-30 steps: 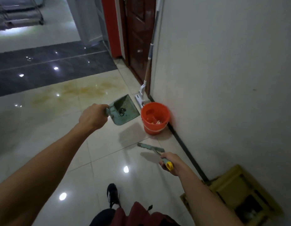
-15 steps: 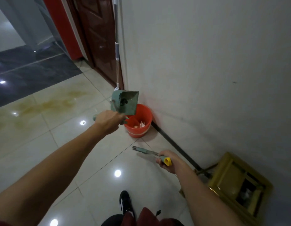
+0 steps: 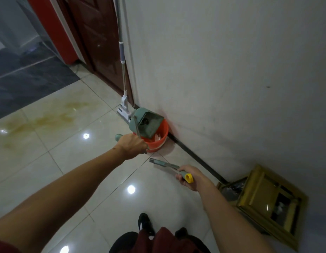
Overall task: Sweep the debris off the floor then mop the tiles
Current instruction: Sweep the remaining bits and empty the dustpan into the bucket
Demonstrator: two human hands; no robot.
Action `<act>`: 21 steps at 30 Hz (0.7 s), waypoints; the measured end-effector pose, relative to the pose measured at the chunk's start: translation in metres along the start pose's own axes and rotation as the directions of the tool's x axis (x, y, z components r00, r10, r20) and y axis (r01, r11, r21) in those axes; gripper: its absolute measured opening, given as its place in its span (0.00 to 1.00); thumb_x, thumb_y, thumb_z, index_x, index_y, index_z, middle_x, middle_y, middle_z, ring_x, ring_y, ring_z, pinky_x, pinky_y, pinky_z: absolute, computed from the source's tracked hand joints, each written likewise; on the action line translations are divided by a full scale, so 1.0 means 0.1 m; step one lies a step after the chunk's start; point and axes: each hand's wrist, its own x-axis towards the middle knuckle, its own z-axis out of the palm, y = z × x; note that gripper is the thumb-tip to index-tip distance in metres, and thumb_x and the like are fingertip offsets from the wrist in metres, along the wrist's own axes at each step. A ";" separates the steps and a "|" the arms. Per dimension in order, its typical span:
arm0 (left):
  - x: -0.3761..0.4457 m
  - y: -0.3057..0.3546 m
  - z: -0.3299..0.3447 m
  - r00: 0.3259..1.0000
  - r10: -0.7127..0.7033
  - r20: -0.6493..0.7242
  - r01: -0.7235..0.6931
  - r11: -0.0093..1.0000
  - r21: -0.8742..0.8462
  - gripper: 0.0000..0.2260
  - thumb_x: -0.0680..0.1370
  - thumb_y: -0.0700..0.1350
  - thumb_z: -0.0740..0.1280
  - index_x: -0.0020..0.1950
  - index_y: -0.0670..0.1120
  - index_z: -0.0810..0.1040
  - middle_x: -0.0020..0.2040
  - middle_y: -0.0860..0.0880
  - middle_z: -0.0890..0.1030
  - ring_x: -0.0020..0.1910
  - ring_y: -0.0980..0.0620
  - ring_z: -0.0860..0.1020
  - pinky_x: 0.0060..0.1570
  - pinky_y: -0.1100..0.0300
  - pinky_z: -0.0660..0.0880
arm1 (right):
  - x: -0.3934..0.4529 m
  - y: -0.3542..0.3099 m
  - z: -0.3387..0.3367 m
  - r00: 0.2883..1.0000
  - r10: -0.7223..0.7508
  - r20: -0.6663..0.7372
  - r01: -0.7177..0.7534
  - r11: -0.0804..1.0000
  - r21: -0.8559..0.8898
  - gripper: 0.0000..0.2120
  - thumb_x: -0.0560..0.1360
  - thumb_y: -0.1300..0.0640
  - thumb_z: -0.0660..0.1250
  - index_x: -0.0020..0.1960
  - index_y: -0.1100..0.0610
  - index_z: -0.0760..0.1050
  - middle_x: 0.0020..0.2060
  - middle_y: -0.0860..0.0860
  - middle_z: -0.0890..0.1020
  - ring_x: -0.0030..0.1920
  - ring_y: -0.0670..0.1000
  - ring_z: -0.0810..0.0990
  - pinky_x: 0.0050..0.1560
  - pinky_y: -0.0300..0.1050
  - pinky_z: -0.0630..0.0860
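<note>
My left hand (image 3: 131, 145) grips the handle of a green dustpan (image 3: 147, 124), which is tipped up over an orange bucket (image 3: 158, 141) standing against the white wall. White scraps lie inside the bucket. My right hand (image 3: 192, 177) holds a green broom handle with a yellow end cap (image 3: 188, 177); the broom (image 3: 163, 163) points low toward the bucket. A white flat mop (image 3: 124, 99) leans upright in the corner beside the brown door, its head on the tiles just left of the bucket.
A yellowish stain (image 3: 49, 119) marks the glossy cream tiles at left. A gold-framed box (image 3: 268, 203) sits on the floor by the wall at right. A dark skirting strip (image 3: 195, 157) runs along the wall. My black shoe (image 3: 145, 224) is below.
The dustpan has swung from beside the bucket to above it and tilted steeply, mouth down. I have stepped closer to the wall. The broom hand stayed low.
</note>
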 end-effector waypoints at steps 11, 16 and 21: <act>0.03 0.66 0.01 0.998 0.051 0.036 -0.055 0.993 0.102 0.08 0.82 0.47 0.66 0.57 0.46 0.81 0.45 0.48 0.81 0.39 0.50 0.76 0.39 0.59 0.75 | 0.01 0.11 -0.37 0.999 0.033 0.010 -0.033 0.998 -0.055 0.13 0.79 0.67 0.59 0.63 0.67 0.70 0.40 0.63 0.76 0.21 0.47 0.74 0.20 0.37 0.72; -0.01 0.76 -0.04 1.000 -0.004 0.019 0.003 0.998 0.056 0.10 0.81 0.46 0.66 0.61 0.46 0.80 0.48 0.47 0.80 0.44 0.49 0.79 0.42 0.58 0.79 | -0.03 0.13 -0.51 0.999 0.035 -0.005 -0.035 0.996 -0.080 0.15 0.79 0.67 0.60 0.65 0.67 0.71 0.40 0.64 0.77 0.23 0.48 0.75 0.21 0.37 0.73; -0.09 0.65 -0.20 0.991 -0.129 -0.030 0.127 0.990 -0.057 0.11 0.80 0.41 0.67 0.62 0.50 0.80 0.51 0.50 0.84 0.48 0.48 0.83 0.42 0.54 0.82 | -0.11 0.15 -0.63 1.000 0.013 -0.006 -0.013 0.996 -0.083 0.14 0.79 0.67 0.60 0.64 0.68 0.71 0.42 0.64 0.77 0.22 0.48 0.76 0.21 0.37 0.73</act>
